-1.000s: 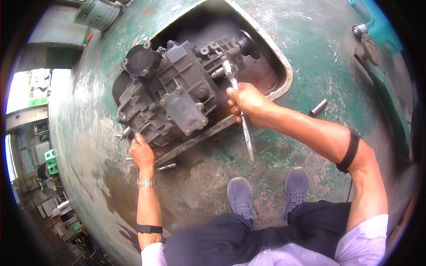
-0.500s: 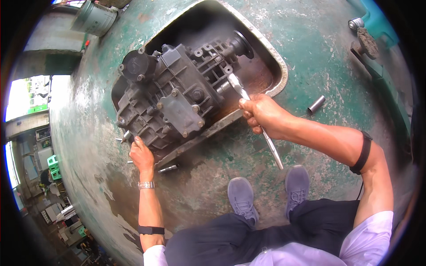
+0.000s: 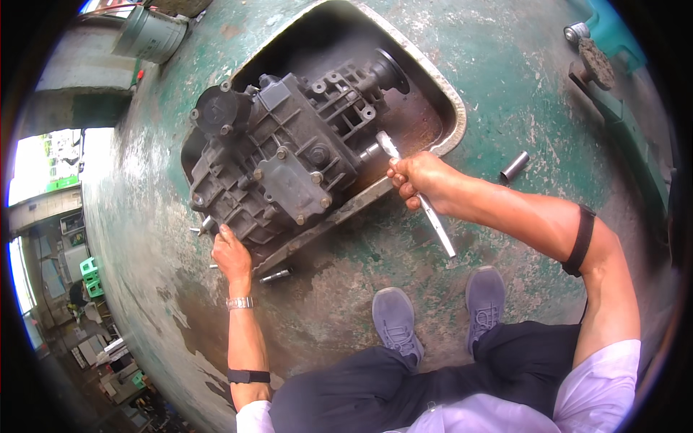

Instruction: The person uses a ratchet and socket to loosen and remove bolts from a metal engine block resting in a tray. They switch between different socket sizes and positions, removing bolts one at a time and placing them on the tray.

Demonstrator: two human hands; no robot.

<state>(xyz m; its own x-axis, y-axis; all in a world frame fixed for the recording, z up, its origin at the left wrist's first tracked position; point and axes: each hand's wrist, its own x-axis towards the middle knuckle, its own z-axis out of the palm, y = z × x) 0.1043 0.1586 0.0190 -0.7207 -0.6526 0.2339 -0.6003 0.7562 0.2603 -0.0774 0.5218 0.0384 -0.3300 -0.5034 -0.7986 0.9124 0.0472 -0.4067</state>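
Note:
A dark grey gearbox with a bolted cover plate lies tilted in a metal tray on the floor. My right hand is closed round the silver handle of a ratchet wrench. The wrench's head is beside the gearbox's right side, near a silver socket; whether the two are joined is hard to see. At the gearbox's lower left corner, my left hand is closed with its thumb against the casing edge. Its fingers are partly hidden. Next to it pokes out a small silver cylinder.
A loose silver socket lies on the worn green floor to the right, and a slim metal piece below the tray. A green metal frame runs along the right. At the upper left stands a grey bucket. My shoes are close below.
The wrench has swung and rolled slightly in my right hand, its handle end shifting up and its head drawing a little away from the casing. My left hand stays at the corner.

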